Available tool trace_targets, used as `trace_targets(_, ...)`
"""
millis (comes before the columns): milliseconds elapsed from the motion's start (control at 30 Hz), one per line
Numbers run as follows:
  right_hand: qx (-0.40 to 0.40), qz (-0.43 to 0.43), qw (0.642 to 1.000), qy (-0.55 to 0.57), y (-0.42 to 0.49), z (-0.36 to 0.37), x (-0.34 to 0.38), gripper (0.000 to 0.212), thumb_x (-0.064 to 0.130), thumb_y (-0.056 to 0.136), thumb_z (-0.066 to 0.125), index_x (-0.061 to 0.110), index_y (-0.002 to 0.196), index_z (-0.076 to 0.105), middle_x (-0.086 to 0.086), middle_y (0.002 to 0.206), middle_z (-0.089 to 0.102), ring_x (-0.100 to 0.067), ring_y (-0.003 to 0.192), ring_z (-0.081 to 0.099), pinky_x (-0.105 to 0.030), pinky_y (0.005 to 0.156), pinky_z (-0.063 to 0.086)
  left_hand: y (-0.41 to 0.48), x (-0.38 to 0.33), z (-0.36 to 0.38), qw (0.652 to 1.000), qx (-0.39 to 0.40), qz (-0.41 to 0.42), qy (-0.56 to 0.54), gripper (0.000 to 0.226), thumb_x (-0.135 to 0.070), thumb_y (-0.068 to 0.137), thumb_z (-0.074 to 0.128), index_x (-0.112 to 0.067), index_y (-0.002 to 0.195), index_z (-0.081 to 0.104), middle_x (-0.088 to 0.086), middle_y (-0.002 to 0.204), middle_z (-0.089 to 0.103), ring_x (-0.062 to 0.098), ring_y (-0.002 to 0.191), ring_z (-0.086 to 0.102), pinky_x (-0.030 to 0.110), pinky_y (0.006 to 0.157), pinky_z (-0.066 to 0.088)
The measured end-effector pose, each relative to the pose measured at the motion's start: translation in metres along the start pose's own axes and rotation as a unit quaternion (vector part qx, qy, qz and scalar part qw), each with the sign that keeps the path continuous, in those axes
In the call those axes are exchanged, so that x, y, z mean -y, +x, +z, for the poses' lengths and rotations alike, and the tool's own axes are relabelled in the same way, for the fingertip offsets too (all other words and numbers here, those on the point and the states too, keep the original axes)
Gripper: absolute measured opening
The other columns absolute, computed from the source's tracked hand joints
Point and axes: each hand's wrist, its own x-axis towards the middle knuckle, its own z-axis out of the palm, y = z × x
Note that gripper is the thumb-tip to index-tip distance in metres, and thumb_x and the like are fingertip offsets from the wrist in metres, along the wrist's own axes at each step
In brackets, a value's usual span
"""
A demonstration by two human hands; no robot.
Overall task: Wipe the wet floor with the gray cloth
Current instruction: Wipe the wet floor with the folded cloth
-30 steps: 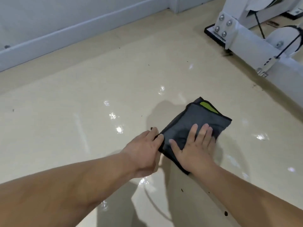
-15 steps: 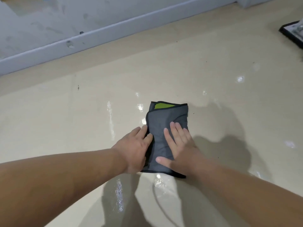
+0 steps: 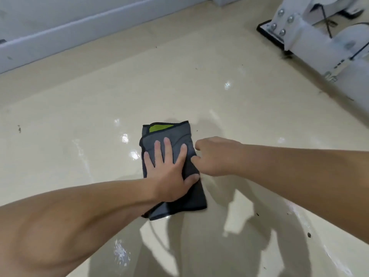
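Surface: a glossy beige floor (image 3: 79,108), wet in places, with bright reflections and smeared streaks left of the cloth and along the lower edge of the view. Small dark specks (image 3: 19,128) lie scattered on it. A pale baseboard (image 3: 79,31) runs along the wall at the upper left. At the upper right stands a white machine frame (image 3: 311,43) with a bolted plate (image 3: 281,22) and a black cable (image 3: 325,19); its base rests on the floor, well apart from the cloth.

Task item: the gray cloth (image 3: 175,134) lies folded flat on the floor at the centre of the view, its long side running away from the person. A green patch (image 3: 158,128) shows at its far edge, bordered by black trim.

Left hand (image 3: 169,176): open. The palm is flat on the middle of the cloth, the fingers (image 3: 166,145) are straight and spread toward the far end, and the thumb lies across the cloth's right edge.

Right hand (image 3: 217,156): located at the cloth's right edge, just beside the left hand. Its fingers are curled and its knuckles face up. It touches the cloth edge; whether it pinches the fabric cannot be determined from this view.

Both forearms are bare, and their shadows fall on the floor in front of the person.
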Motion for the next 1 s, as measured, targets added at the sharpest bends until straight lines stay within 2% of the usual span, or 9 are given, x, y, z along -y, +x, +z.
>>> trace_targets(67,0.013,0.022,0.999,-0.039,-0.005,-0.003,0.018,0.029,0.028,0.106,0.036,0.013,0.105,0.06,-0.007,0.111,0.062,-0.026,0.1,0.059,-0.031,0.073,0.046,-0.001,0.027,0.0,0.998,-0.015,0.051,-0.012,0.092,-0.089,0.085,0.013,-0.043,0.159,-0.016,0.012,0.167,-0.031,0.038,0.152,-0.03,0.066,0.12,-0.011)
trace_targets(167,-0.001,0.078,0.997,0.004,-0.005,0.003,0.03,0.029,0.043,0.102,0.037,0.023,0.085,0.05,0.002,0.099,0.056,-0.023,0.095,0.058,-0.033,0.073,0.044,0.002,0.052,-0.004,0.995,-0.015,0.094,-0.003,0.087,-0.089,0.087,0.01,-0.046,0.158,-0.017,0.007,0.166,-0.034,0.033,0.15,-0.037,0.062,0.12,-0.018)
trace_targets(267,0.012,0.114,0.993,-0.019,0.009,0.019,0.059,0.04,0.051,0.102,0.035,0.019,0.109,0.058,-0.002,0.115,0.057,-0.027,0.103,0.057,-0.036,0.084,0.048,-0.002,0.1,-0.005,0.994,-0.03,0.107,-0.004,0.086,-0.089,0.087,0.009,-0.048,0.159,-0.013,0.006,0.169,-0.028,0.03,0.153,-0.033,0.06,0.121,-0.016)
trace_targets(433,-0.027,0.121,0.992,0.022,0.032,0.047,0.132,0.04,0.045,0.102,0.038,0.021,0.126,0.059,-0.002,0.123,0.062,-0.026,0.104,0.062,-0.035,0.086,0.051,-0.023,0.212,-0.005,0.998,-0.051,0.002,-0.026,0.084,-0.089,0.087,0.004,-0.049,0.159,-0.013,0.004,0.169,-0.027,0.028,0.153,-0.031,0.058,0.123,-0.014)
trace_targets(600,-0.084,0.096,0.989,0.081,0.053,0.08,0.175,0.026,0.038,0.098,0.041,0.023,0.099,0.062,0.005,0.093,0.066,-0.02,0.075,0.064,-0.031,0.068,0.053,-0.061,0.262,0.009,0.99,-0.084,-0.105,-0.044,0.082,-0.083,0.091,0.002,-0.042,0.162,-0.009,0.009,0.171,-0.02,0.033,0.155,-0.025,0.06,0.124,-0.008)
trace_targets(700,-0.118,0.089,0.985,0.092,0.054,0.096,0.189,0.02,0.037,0.097,0.042,0.025,0.091,0.056,0.006,0.085,0.067,-0.021,0.073,0.065,-0.032,0.065,0.052,-0.091,0.243,0.023,0.99,-0.067,-0.115,-0.046,0.083,-0.08,0.092,0.003,-0.037,0.162,-0.01,0.014,0.169,-0.023,0.038,0.153,-0.029,0.062,0.122,-0.012)
trace_targets(800,-0.145,0.08,0.985,0.044,0.048,0.104,0.19,0.02,0.038,0.098,0.04,0.024,0.093,0.053,0.005,0.085,0.064,-0.023,0.078,0.063,-0.032,0.063,0.045,-0.134,0.216,0.036,0.998,-0.032,-0.039,-0.048,0.084,-0.079,0.093,0.01,-0.035,0.163,-0.01,0.019,0.168,-0.026,0.04,0.149,-0.036,0.066,0.12,-0.014)
trace_targets(900,-0.166,0.068,0.983,0.031,0.045,0.111,0.191,0.017,0.038,0.098,0.041,0.025,0.09,0.05,0.006,0.081,0.062,-0.026,0.078,0.061,-0.032,0.061,0.042,-0.172,0.205,0.05,0.993,0.003,0.118,-0.031,0.083,-0.079,0.094,0.02,-0.038,0.163,-0.004,0.016,0.168,-0.026,0.036,0.149,-0.039,0.064,0.12,-0.016)
trace_targets(1000,-0.16,0.051,0.986,-0.002,0.049,0.114,0.2,0.015,0.037,0.097,0.044,0.026,0.087,0.047,0.007,0.078,0.057,-0.026,0.078,0.056,-0.033,0.062,0.039,-0.167,0.23,0.052,0.974,-0.03,0.224,0.004,0.079,-0.08,0.094,0.029,-0.043,0.162,0.013,0.012,0.172,-0.011,0.035,0.156,-0.022,0.058,0.124,-0.013)
